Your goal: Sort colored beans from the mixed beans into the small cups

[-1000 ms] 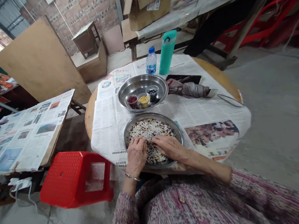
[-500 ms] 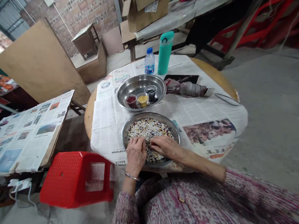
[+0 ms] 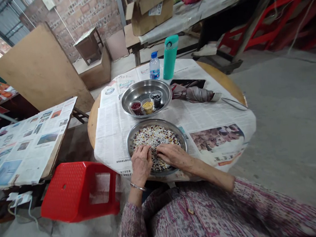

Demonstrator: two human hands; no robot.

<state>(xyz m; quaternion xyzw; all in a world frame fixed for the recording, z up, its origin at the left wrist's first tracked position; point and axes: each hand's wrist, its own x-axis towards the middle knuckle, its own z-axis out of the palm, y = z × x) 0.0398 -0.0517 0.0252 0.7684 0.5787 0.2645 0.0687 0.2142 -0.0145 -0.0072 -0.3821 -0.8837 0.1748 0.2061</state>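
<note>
In the near steel basin [image 3: 185, 140] lies a spread of mixed white, yellow, dark red and black beans and grains [image 3: 155, 135]. My left hand [image 3: 141, 162], a bangle at its wrist, rests at the basin's near left side, thumb and fingers pinched together over the mix. From the right my right hand [image 3: 174, 155] reaches in, its fingertips closed and pointing down at the mix. What either pinch holds is too small to make out. Behind stands a second steel basin [image 3: 126, 95] with small clear cups of red beans [image 3: 136, 106], yellow beans [image 3: 147, 105] and black beans [image 3: 155, 97].
Newspaper [image 3: 201, 112] covers the round table. At its back are a water bottle [image 3: 154, 65] and a turquoise flask [image 3: 170, 57]. A folded umbrella [image 3: 195, 93] and a dark flat device [image 3: 198, 82] lie right of the far basin. A red stool [image 3: 68, 191] stands left.
The whole view has shifted slightly, so the table appears a little further left. Both hands stay pinched over the mix in nearly the same place; the cups have not moved.
</note>
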